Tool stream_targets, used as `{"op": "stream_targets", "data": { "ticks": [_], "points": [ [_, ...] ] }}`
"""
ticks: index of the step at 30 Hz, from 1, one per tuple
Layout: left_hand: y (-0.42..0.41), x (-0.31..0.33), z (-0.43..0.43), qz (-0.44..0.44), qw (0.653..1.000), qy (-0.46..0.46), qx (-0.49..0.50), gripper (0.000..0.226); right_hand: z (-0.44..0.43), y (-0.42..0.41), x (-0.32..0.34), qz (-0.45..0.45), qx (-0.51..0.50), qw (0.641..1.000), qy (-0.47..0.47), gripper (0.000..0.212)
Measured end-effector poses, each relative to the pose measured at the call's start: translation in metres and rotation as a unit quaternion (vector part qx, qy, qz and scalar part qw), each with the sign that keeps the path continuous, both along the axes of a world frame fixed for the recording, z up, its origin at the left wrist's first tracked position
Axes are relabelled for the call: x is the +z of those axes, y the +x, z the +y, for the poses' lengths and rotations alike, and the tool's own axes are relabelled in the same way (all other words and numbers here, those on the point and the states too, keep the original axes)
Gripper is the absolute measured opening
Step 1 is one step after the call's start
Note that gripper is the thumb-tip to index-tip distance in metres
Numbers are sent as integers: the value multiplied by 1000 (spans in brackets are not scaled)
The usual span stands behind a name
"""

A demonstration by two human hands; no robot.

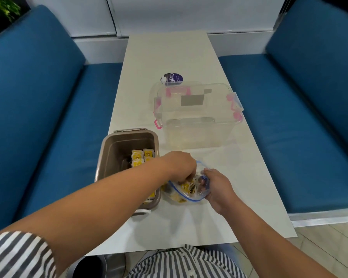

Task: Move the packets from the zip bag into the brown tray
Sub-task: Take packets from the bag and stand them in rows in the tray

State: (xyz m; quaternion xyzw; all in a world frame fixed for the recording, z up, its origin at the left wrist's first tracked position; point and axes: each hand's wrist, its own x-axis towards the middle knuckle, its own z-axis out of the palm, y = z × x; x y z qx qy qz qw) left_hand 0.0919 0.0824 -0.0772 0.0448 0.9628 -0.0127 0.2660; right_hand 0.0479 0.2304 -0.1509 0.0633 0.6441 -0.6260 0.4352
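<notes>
A clear zip bag point(191, 197) with a blue seal lies on the white table, right of the brown tray point(109, 149). Yellow packets point(186, 187) show inside the bag. My left hand point(181, 167) reaches into the bag's mouth from above, fingers curled down among the packets. Whether it grips one is hidden. My right hand point(215, 189) pinches the bag's right edge and holds the mouth apart. Several yellow packets point(143, 156) lie in the tray, partly covered by my left forearm.
A clear plastic box point(197, 125) with pink latches stands behind the bag. A dark round pouch point(172, 78) lies beyond it. Blue bench seats point(58, 109) flank the narrow table point(169, 55) on both sides.
</notes>
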Motion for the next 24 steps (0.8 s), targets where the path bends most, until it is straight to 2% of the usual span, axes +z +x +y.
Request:
{"op": "stream_targets", "data": {
  "ticks": [3,12,19,24],
  "points": [
    [0,-5,2,-13,1000,1,-2,21,1,1,-1,0,-5,1000,2,20],
    [-2,-9,3,-23,1000,8,-6,14,4,-1,-4,8,-3,1000,1,21],
    [0,-13,3,-32,999,-23,-14,8,4,-1,-4,17,5,1000,18,24],
    [1,-15,8,-24,999,-37,-4,17,4,-2,-4,25,11,999,26,25]
  ]
}}
